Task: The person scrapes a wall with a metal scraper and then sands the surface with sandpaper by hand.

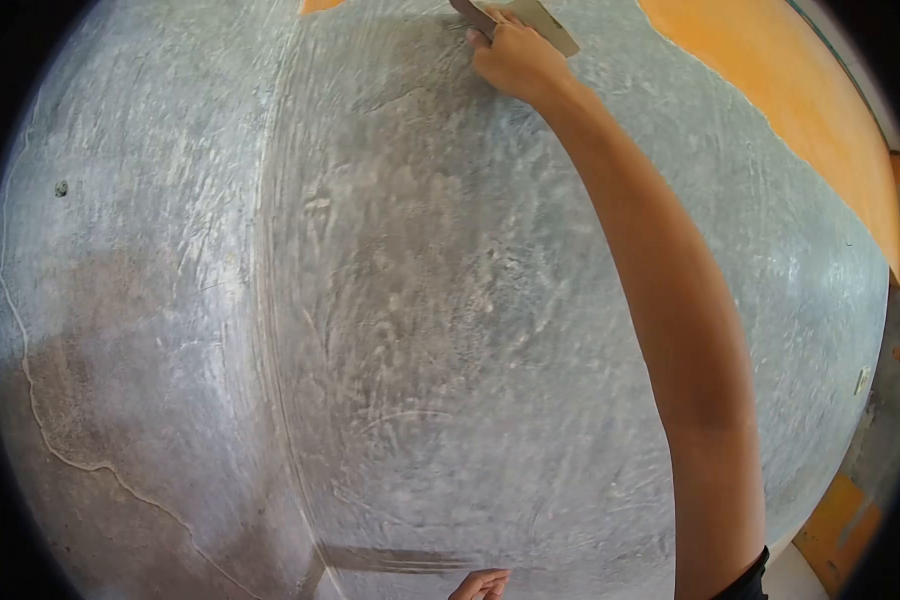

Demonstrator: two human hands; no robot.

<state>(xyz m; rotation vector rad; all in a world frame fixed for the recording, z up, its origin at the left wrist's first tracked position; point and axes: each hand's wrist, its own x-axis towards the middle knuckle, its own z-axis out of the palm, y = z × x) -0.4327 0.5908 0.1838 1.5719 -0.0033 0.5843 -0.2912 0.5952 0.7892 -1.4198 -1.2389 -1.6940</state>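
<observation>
High on the grey wall [440, 330], my right hand [518, 58] grips a plastering trowel [550, 25] with a brown handle and a flat, pale blade. The blade lies close to the wall, and the top of the tool is cut off by the view's edge. My right arm stretches up from the lower right. At the bottom edge, only the fingers of my left hand [481, 584] show, curled together near the wall. What they hold, if anything, is hidden below the view. Streaky, uneven marks cover the wall around both hands.
A vertical inside corner [268, 250] joins a second grey wall [140, 330] on the left, which has a wavy raised line and a small dark hole. Orange paint [770, 85] covers the upper right. A small light fitting [862, 380] sits at the right.
</observation>
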